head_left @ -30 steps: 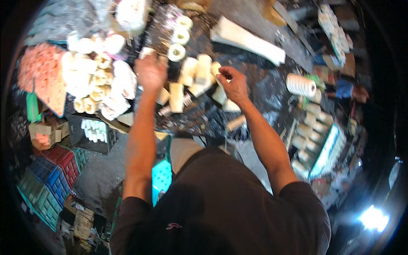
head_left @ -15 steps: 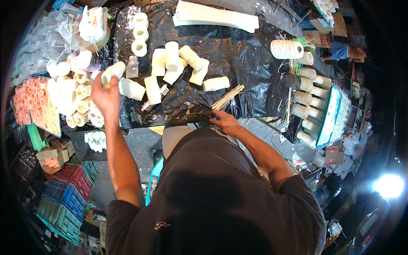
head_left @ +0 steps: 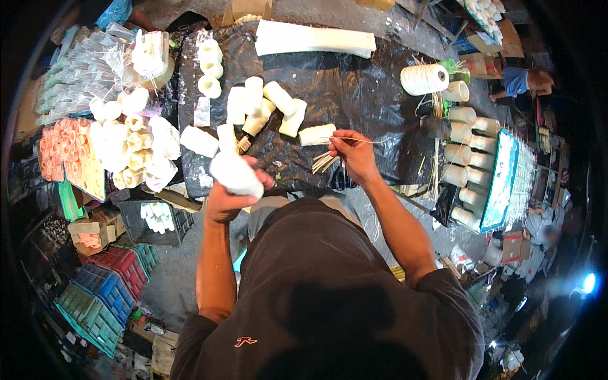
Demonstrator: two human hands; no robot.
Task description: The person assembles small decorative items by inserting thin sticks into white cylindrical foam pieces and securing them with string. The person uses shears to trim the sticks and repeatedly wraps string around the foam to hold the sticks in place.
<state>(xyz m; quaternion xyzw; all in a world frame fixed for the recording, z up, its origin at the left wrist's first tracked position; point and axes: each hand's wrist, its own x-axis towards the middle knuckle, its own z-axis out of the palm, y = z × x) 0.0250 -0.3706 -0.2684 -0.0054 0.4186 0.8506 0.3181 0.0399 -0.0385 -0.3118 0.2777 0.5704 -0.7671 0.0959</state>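
Observation:
My left hand is closed around a white candle-like cylinder, held tilted above the near edge of the table. My right hand pinches a thin straw-coloured wick, which sticks out to the right past the fingers. Just beside that hand lies a bundle of similar wicks, with dark-handled scissors partly hidden near it. A cream cylinder lies by my right fingertips. Several more cream cylinders rest loosely grouped in the middle of the table.
Black plastic sheeting covers the table. White sheets lie at the back, with a twine spool at right. Cylinders stand beside a teal-edged tray. Orange pieces and pale cylinders crowd the left; crates sit below.
My left hand has moved from the pile at left toward my body, carrying the white cylinder. My right hand has risen from the bundle, now pinching a single wick.

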